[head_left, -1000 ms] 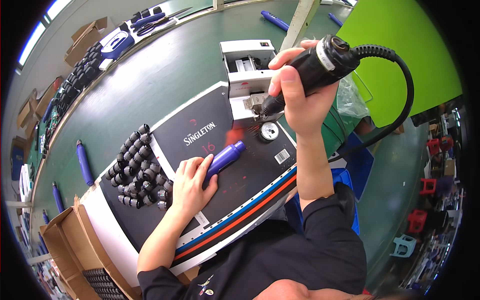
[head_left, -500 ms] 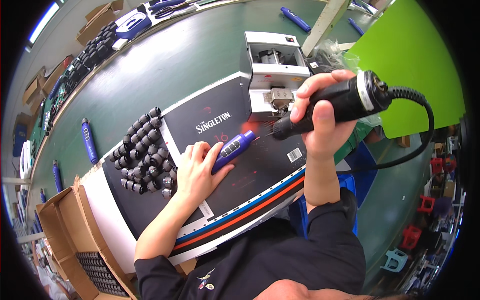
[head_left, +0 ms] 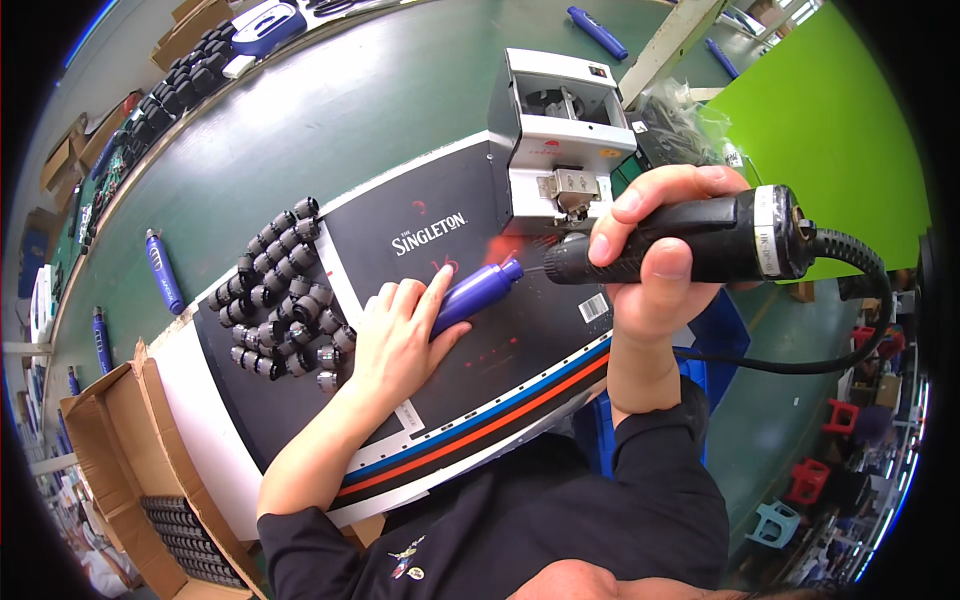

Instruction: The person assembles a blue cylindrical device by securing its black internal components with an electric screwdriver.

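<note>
- Foreground: a black, cylindrical, corded power screwdriver (head_left: 715, 240), its slim metal bit (head_left: 535, 269) directed at the upper end of a glossy blue-violet plastic tube (head_left: 478, 296). Good practice, as judged here: keep the 2 on 1 shared axis, press squarely without side load, and hold the tube from turning. Whether bit and tube touch, or a screw sits between them, cannot be told.
- Right hand (head_left: 655, 300): thumb below and fingers above, parted by the full thickness of the screwdriver's barrel and wrapped firmly on it.
- Left hand (head_left: 392, 345): thumb on the near side, fingers on the far side, pinching the tube at its lower part; the opening is about as wide as the tube, which lies slanted over the dark printed panel (head_left: 560, 345).
- Just left of this hand: a heap of short black ring-shaped pieces (head_left: 285, 315), gathered in rows on the panel.
- Beyond the hands: a white, box-shaped metal machine (head_left: 565, 140) with an open top bay, standing at the panel's far edge.
- Background: 1 similar blue tool (head_left: 597, 32) on the green work surface (head_left: 420, 90).
</note>
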Demonstrator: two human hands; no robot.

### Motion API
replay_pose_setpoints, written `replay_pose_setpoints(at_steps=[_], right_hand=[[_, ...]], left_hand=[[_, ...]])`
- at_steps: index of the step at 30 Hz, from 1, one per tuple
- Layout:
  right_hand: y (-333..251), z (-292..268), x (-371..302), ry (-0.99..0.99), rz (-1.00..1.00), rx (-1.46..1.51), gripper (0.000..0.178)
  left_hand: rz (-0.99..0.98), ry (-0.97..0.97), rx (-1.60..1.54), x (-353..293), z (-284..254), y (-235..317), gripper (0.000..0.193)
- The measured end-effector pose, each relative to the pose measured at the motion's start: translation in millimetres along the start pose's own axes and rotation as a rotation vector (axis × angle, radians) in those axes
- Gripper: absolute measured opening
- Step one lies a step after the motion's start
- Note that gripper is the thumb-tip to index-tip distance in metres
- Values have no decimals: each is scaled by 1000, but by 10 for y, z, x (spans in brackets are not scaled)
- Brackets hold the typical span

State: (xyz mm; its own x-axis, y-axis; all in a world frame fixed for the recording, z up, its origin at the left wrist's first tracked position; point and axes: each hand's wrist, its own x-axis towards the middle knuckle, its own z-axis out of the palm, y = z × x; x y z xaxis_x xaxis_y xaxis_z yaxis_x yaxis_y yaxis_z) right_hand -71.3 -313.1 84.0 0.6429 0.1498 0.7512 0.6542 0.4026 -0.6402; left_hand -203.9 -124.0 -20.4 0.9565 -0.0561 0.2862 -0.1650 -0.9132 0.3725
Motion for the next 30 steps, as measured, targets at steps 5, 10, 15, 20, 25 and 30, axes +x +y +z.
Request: replay_pose_setpoints(at_steps=[5,10,15,20,25,30], right_hand=[[18,-51,1,0,-27,-6,60],[37,6,-49,-18,-16,51,62],[212,58,-83,-137,-15,225,57],[319,117,-136,-186,31,183,50],[358,126,-175,-210,27,175,50],[337,151,-189,-183,85,289,50]], left_hand=[[59,93,2,15,-34,-44,48],[1,38,-53,25,-44,-41,43],[2,39,-44,23,-36,-33,43],[5,37,-42,20,-41,-36,43],[20,47,-32,16,-51,-48,42],[64,89,-18,4,-27,-77,48]])
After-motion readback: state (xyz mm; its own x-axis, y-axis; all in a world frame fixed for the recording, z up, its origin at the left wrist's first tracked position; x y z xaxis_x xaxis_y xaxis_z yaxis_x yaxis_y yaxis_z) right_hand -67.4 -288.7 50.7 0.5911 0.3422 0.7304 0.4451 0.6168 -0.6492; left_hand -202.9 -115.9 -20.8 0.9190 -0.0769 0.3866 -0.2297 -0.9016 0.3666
